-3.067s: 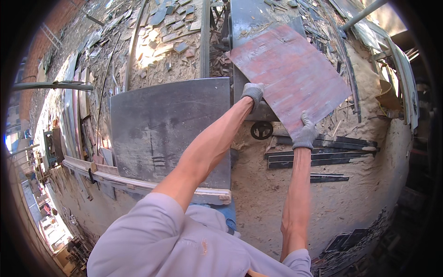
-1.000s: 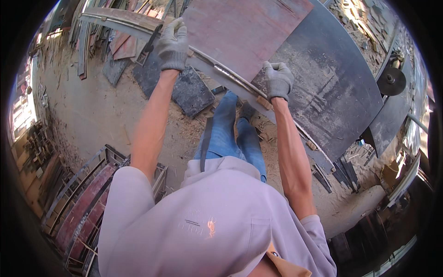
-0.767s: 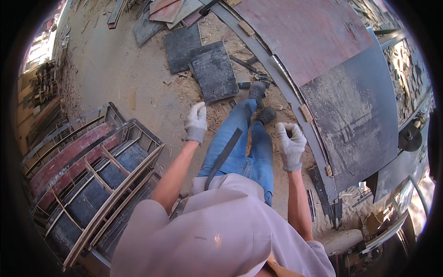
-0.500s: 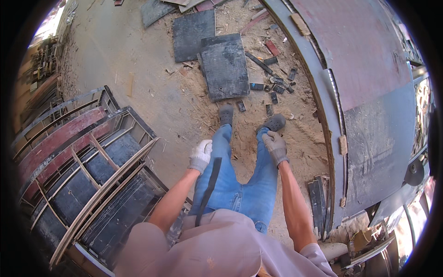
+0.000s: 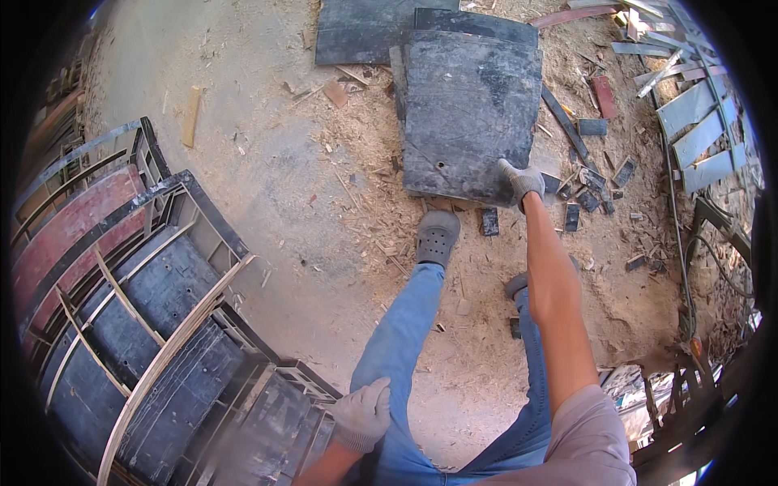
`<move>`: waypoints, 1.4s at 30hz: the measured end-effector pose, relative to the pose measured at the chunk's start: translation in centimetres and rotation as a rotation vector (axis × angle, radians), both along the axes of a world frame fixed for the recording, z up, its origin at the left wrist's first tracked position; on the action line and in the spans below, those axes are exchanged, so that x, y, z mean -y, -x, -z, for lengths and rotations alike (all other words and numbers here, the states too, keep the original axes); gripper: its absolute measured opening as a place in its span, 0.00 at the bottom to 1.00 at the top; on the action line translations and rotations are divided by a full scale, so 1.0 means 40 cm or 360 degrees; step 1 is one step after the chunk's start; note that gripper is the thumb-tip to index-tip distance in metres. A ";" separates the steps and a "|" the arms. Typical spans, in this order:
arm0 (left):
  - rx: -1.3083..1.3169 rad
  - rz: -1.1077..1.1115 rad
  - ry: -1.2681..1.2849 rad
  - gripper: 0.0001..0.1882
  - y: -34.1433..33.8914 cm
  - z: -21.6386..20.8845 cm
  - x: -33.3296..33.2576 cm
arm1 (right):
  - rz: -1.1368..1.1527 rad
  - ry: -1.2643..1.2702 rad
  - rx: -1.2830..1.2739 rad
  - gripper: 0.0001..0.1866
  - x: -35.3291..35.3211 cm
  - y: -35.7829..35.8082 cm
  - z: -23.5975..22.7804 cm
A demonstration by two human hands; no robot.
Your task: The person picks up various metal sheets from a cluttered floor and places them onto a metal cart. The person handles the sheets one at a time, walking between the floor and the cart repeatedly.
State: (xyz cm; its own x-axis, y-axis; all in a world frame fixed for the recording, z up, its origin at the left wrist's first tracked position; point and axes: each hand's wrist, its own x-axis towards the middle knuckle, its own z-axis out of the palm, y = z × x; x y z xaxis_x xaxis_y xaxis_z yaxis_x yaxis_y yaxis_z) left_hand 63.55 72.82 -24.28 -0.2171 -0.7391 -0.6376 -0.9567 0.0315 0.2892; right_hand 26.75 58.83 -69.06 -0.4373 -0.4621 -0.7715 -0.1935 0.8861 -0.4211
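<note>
My right hand [image 5: 525, 183], in a grey knit glove, is at the near right corner of a dark, scuffed plywood panel [image 5: 470, 113]. Its thumb side lies over the panel's top face, and the fingers close round the edge, partly hidden. The panel rests on other dark sheets and has a small hole near its near edge. My left hand [image 5: 362, 413], gloved too, is closed against my left thigh, with no object showing in it.
Curved wooden frames with dark and red panels [image 5: 154, 300] stand at the left. Small dark offcuts [image 5: 590, 190] lie in sawdust right of the panel. Farther right are scrap strips [image 5: 701, 134] and a cable [image 5: 685, 267]. A pale wood strip [image 5: 191, 117] lies on the floor.
I have stepped and bent toward the stacked panels. My right hand has gone forward from beside my leg to the panel's corner. My left hand stays by my left leg. The large table has left view.
</note>
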 end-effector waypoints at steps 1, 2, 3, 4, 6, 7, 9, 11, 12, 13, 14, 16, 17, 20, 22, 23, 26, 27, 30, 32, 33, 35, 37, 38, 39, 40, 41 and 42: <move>-0.0048 -0.0053 0.0112 0.08 -0.020 -0.012 -0.017 | 0.0106 0.0103 0.0293 0.43 -0.009 -0.061 -0.050; -0.0108 -0.0092 0.0236 0.08 -0.050 0.005 -0.044 | 0.0231 0.0216 0.0574 0.40 -0.014 -0.116 -0.112; -0.0137 -0.0164 0.0372 0.09 -0.065 -0.007 -0.086 | -0.0029 0.0150 0.0651 0.30 0.019 -0.231 -0.286; -0.0203 -0.0197 0.0367 0.09 -0.062 -0.007 -0.082 | 0.0039 0.0434 0.0806 0.26 0.000 -0.274 -0.390; -0.0328 -0.0284 0.0356 0.09 -0.068 -0.017 -0.080 | -0.0172 0.0594 0.0788 0.14 -0.008 -0.313 -0.629; -0.0401 -0.0345 0.0344 0.10 -0.073 -0.022 -0.082 | -0.0261 0.0636 0.0740 0.11 -0.025 -0.298 -0.760; -0.0358 -0.1696 -0.0699 0.14 -0.078 -0.058 -0.080 | -0.0419 0.0391 0.0741 0.08 -0.024 -0.263 -1.057; -0.0788 -0.2456 -0.0924 0.15 -0.068 -0.165 -0.028 | -0.0348 0.0413 0.0861 0.10 -0.080 -0.206 -1.304; -0.1051 -0.2599 -0.0988 0.16 -0.062 -0.224 0.014 | -0.0115 0.0312 0.1052 0.11 -0.096 -0.174 -1.425; -0.1269 -0.2550 -0.1002 0.17 -0.045 -0.297 0.061 | 0.0128 0.0207 0.1245 0.11 -0.107 -0.135 -1.572; -0.1500 -0.2498 -0.1013 0.17 -0.026 -0.381 0.111 | 0.0186 0.0205 0.1325 0.12 -0.123 -0.093 -1.688; -0.1837 -0.2257 -0.0946 0.19 0.043 -0.550 0.229 | 0.0301 0.0455 0.1448 0.12 -0.198 -0.013 -1.811; -0.1980 -0.2110 -0.0872 0.19 0.081 -0.646 0.268 | 0.0463 0.0434 0.1579 0.12 -0.221 0.014 -1.902; -0.2418 -0.1703 -0.0629 0.21 0.232 -0.911 0.367 | 0.0820 0.0628 0.1868 0.16 -0.335 0.123 -2.084; -0.2650 -0.1451 -0.0522 0.23 0.360 -1.076 0.416 | 0.1018 0.0753 0.2025 0.17 -0.415 0.210 -2.176; -0.2814 -0.1315 -0.0577 0.24 0.389 -1.124 0.463 | 0.1126 0.0918 0.1959 0.18 -0.439 0.164 -2.237; -0.3010 -0.0995 -0.0766 0.26 0.590 -1.253 0.491 | 0.1461 0.1185 0.1648 0.19 -0.582 0.201 -2.373; -0.3011 -0.0876 -0.0875 0.27 0.695 -1.285 0.478 | 0.1589 0.1309 0.1551 0.18 -0.642 0.249 -2.402; -0.2956 -0.0625 -0.1108 0.29 0.946 -1.312 0.405 | 0.1952 0.1616 0.1667 0.26 -0.765 0.396 -2.417; -0.2852 -0.0306 -0.1206 0.27 1.108 -1.304 0.358 | 0.2008 0.1900 0.1659 0.28 -0.853 0.489 -2.450; -0.2778 -0.0209 -0.1221 0.27 1.181 -1.300 0.336 | 0.2043 0.1961 0.1686 0.27 -0.903 0.528 -2.466; -0.2635 -0.0049 -0.1219 0.27 1.295 -1.286 0.292 | 0.2098 0.2047 0.1756 0.25 -0.977 0.583 -2.482; -0.2633 -0.0162 -0.1569 0.28 1.384 -1.299 0.201 | 0.1932 0.2192 0.1851 0.22 -1.061 0.619 -2.480; -0.2570 -0.0093 -0.1540 0.28 1.421 -1.308 0.163 | 0.1722 0.2352 0.1977 0.22 -1.115 0.653 -2.424; -0.2507 -0.0053 -0.1483 0.29 1.452 -1.318 0.118 | 0.1492 0.2470 0.2121 0.21 -1.170 0.684 -2.393; -0.2471 -0.0230 -0.1713 0.28 1.473 -1.338 0.080 | 0.1730 0.2431 0.1787 0.23 -1.177 0.678 -2.439; -0.2388 -0.0210 -0.1726 0.28 1.474 -1.344 0.052 | 0.2077 0.2134 0.1344 0.20 -1.185 0.654 -2.490; -0.2305 -0.0164 -0.1775 0.29 1.476 -1.353 0.026 | 0.2080 0.2108 0.1034 0.19 -1.235 0.646 -2.474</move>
State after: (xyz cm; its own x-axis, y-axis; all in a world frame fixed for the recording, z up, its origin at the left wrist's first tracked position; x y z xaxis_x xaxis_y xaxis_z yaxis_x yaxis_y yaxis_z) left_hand 4.51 71.78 29.84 -0.9678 -0.1953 -0.1585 0.0508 -0.7689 0.6373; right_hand 0.91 108.25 29.92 -0.7720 -0.4692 -0.4288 0.6351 -0.5411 -0.5512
